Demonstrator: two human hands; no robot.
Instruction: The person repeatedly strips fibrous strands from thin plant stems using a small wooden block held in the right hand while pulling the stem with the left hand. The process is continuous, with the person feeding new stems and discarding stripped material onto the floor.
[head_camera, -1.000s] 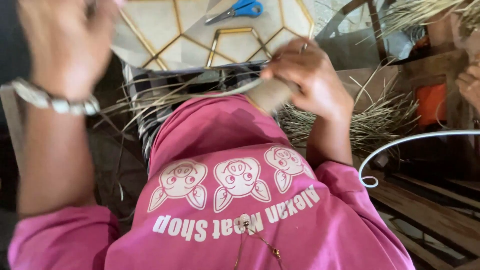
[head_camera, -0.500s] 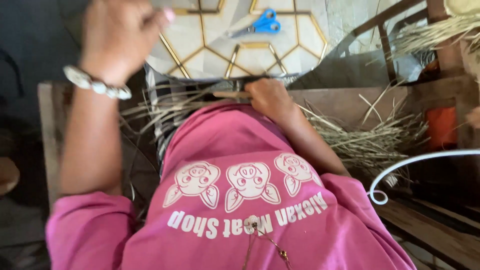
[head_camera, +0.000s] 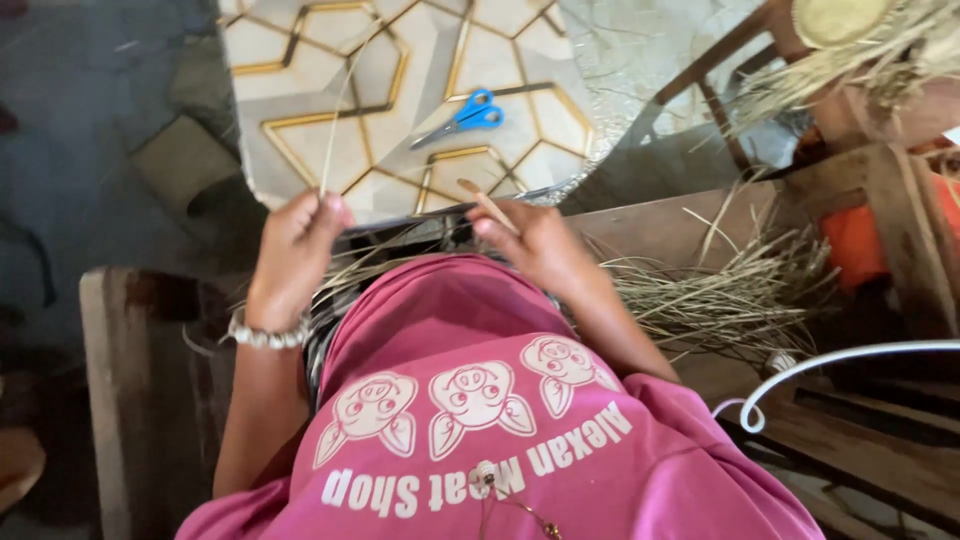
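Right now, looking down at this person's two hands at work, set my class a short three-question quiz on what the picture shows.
1. True or false: the blue-handled scissors lie on the patterned mat, apart from both hands.
2. Which hand pinches a long thin straw strand that rises over the mat? A) left hand B) right hand C) neither
3. Fill in: the beaded bracelet sits on the ___ wrist.

Key
1. True: the scissors rest on the mat beyond the hands, untouched.
2. A: the left hand holds the strand; the right hand holds a short tan stick.
3. Left.
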